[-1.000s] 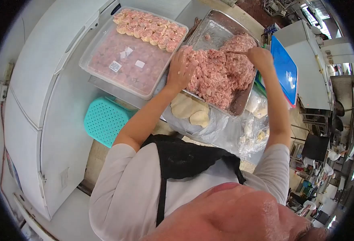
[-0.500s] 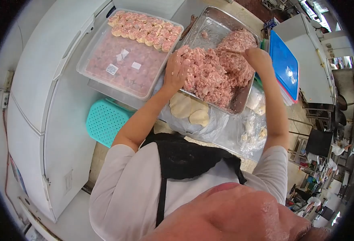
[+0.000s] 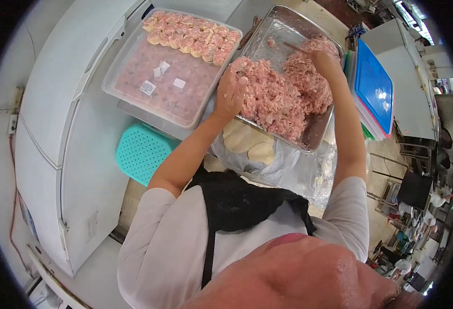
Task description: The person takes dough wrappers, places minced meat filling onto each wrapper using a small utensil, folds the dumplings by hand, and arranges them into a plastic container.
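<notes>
A metal tray (image 3: 316, 139) holds a large mound of ground meat (image 3: 272, 98). My right hand (image 3: 325, 64) is over the tray's far right part, closed round a thin brown stick (image 3: 296, 48) that points left, by the meat. Beside the tray's left edge is my left hand (image 3: 230, 95), its fingers curled and flecked with meat; what they hold, if anything, is hidden. Round pale dough wrappers (image 3: 261, 153) lie on plastic in front of the tray. To the left, a clear plastic container (image 3: 185, 123) has rows of meat-filled dumplings (image 3: 195, 38) on top.
A white refrigerator (image 3: 95, 170) stands close on my left, with a turquoise perforated basket (image 3: 146, 153) below the container. Blue-topped stacked lids (image 3: 374, 87) stand right of the tray. Plastic bags (image 3: 321, 172) lie on the near right of the table.
My right hand has moved up and away over the meat, and the stick now sits higher, near the tray's bare area. My left hand stays beside the tray. The view has shifted slightly.
</notes>
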`<action>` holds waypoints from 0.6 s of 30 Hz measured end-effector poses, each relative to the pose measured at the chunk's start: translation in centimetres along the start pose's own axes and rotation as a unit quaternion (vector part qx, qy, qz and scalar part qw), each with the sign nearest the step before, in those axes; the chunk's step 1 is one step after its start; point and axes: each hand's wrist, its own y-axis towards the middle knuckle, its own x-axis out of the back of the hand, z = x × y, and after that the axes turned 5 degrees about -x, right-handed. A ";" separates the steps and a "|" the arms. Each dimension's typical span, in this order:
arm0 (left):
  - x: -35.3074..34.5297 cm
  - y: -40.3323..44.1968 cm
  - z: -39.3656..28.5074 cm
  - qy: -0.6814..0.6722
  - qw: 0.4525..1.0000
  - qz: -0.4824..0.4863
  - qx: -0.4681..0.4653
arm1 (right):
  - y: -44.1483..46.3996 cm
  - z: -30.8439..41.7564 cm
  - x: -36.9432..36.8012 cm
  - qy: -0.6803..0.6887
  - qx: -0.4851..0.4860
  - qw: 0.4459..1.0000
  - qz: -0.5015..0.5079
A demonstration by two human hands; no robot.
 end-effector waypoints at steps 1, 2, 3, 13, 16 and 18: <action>0.1 0.2 -0.6 -0.008 1.000 0.001 0.013 | 1.4 -0.3 -2.5 0.010 -0.033 0.999 -0.012; 0.1 0.2 -0.9 -0.018 1.000 0.000 0.025 | 1.9 -0.4 -3.7 0.018 -0.067 0.997 -0.023; 0.0 0.1 -0.8 -0.016 1.000 -0.003 0.017 | 1.5 0.7 -3.5 0.033 -0.044 0.998 -0.015; 0.0 0.2 -0.3 -0.038 0.999 -0.022 0.020 | -0.2 9.0 8.3 -0.097 0.074 0.991 0.048; 0.1 0.3 -0.1 -0.035 0.999 -0.024 0.021 | -0.7 12.5 6.8 -0.120 0.182 0.976 -0.016; 0.1 0.2 -0.4 -0.035 0.999 -0.020 0.032 | -3.0 16.1 7.6 -0.117 0.221 0.968 -0.021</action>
